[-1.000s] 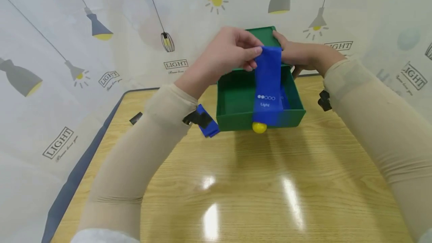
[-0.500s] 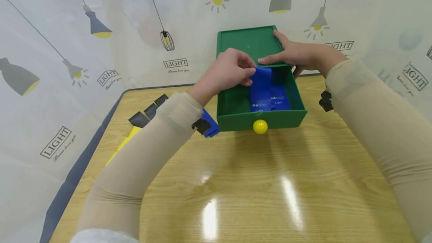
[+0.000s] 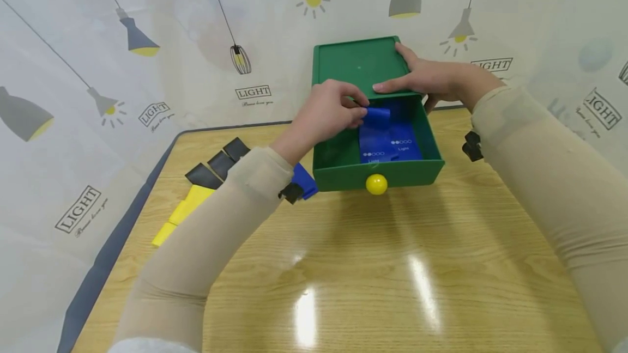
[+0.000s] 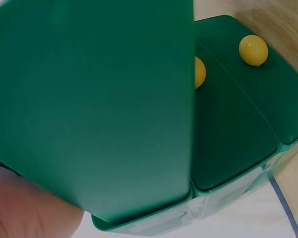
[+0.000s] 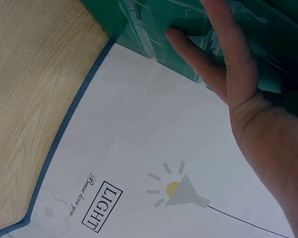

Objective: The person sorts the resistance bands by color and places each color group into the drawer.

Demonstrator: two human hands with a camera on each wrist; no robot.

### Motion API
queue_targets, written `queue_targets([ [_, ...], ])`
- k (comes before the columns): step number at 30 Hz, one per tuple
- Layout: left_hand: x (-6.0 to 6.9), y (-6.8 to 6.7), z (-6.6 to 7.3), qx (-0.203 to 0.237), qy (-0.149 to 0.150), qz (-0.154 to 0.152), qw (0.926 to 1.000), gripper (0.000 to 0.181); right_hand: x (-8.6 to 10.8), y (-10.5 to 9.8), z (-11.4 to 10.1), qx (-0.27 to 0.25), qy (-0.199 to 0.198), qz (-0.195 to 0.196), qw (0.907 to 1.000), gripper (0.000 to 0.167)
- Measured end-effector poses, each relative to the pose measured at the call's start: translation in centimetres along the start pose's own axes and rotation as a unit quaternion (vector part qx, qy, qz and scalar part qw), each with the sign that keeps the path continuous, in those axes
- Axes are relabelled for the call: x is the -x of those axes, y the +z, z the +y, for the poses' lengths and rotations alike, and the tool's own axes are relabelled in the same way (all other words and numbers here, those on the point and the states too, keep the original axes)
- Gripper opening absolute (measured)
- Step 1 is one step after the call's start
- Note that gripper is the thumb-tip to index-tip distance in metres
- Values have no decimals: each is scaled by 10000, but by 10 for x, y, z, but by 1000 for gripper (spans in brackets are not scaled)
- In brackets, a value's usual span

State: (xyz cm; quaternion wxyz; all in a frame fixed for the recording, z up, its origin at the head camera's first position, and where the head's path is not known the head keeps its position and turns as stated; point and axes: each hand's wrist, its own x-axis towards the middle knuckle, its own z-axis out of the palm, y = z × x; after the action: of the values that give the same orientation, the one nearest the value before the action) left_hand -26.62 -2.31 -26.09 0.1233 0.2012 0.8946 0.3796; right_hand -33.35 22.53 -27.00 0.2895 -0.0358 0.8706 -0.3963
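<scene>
My left hand [image 3: 331,110] pinches the upper end of a blue resistance band [image 3: 379,117] over the pulled-out top drawer [image 3: 422,173] of a small green cabinet [image 3: 360,64]. That band lies against another blue band [image 3: 406,148], marked "Light", inside the drawer. On the drawer's front is a yellow knob [image 3: 376,184]. My right hand [image 3: 436,78] rests on the cabinet's top right corner, thumb across the top; in the right wrist view its straight fingers [image 5: 233,64] lie along the cabinet. The left wrist view shows part of the left hand [image 4: 30,203] beside a green drawer wall [image 4: 104,99].
Lower green drawers with yellow knobs [image 4: 253,50] appear in the left wrist view. Left of the cabinet, black bands [image 3: 221,165], yellow bands [image 3: 183,208] and a blue band [image 3: 305,181] lie on the wooden table [image 3: 353,266]. A printed curtain [image 3: 275,26] hangs behind.
My left hand has lowered the blue band from above the drawer into it, and the band's held end has folded over. My right hand stays on the cabinet's corner.
</scene>
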Motion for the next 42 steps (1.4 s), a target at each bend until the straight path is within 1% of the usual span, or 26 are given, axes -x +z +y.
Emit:
queue_targets([
  [4, 2, 0, -1, -32, 43, 107, 9999, 22, 0, 0, -1, -5, 5, -4, 10000, 124],
  [6, 3, 0, -1, -30, 74, 100, 9999, 23, 0, 0, -1, -4, 9, 0, 10000, 125],
  [8, 3, -2, -3, 106, 117, 43, 9999, 23, 0, 0, -1, 5, 14, -1, 10000, 125],
  [9, 3, -3, -4, 253, 163, 11, 9995, 23, 0, 0, -1, 18, 17, -4, 10000, 125],
  [11, 4, -6, -6, 694, 231, -56, 9973, 24, 0, 0, -1, 35, 14, -18, 10000, 125],
  [13, 5, -11, -10, 1143, 274, -82, 9930, 23, 0, 0, -2, 48, 19, -30, 10000, 125],
  [15, 7, -18, -13, 1544, 300, -44, 9875, 23, -1, 0, -2, 52, 25, -40, 10000, 125],
  [17, 9, -27, -17, 1769, 316, 55, 9837, 24, -1, 0, -2, 43, 26, -45, 10000, 125],
  [20, 14, -42, -22, 1985, 351, 265, 9791, 26, -1, 0, -2, 12, 14, -44, 10000, 125],
  [23, 21, -57, -27, 2067, 434, 521, 9760, 28, 0, 0, -2, -14, -6, -26, 10000, 125],
  [26, 27, -71, -32, 2055, 440, 800, 9744, 26, 2, 0, -2, -8, -16, 13, 10000, 125],
  [30, 33, -85, -43, 1960, 289, 1133, 9736, 22, 4, -1, -2, -18, -10, 47, 10000, 124],
  [33, 35, -91, -53, 1974, 140, 1257, 9721, 21, 5, -1, -1, -41, -1, 50, 10000, 125],
  [36, 36, -93, -66, 2082, 22, 1332, 9690, 21, 5, 0, -1, -49, 2, 50, 10000, 125],
  [40, 36, -94, -81, 2178, -21, 1450, 9652, 23, 3, 1, -1, -94, 8, 30, 10000, 125],
  [42, 35, -94, -86, 2180, -52, 1493, 9644, 24, 3, 1, -1, -113, -1, 16, 9999, 125],
])
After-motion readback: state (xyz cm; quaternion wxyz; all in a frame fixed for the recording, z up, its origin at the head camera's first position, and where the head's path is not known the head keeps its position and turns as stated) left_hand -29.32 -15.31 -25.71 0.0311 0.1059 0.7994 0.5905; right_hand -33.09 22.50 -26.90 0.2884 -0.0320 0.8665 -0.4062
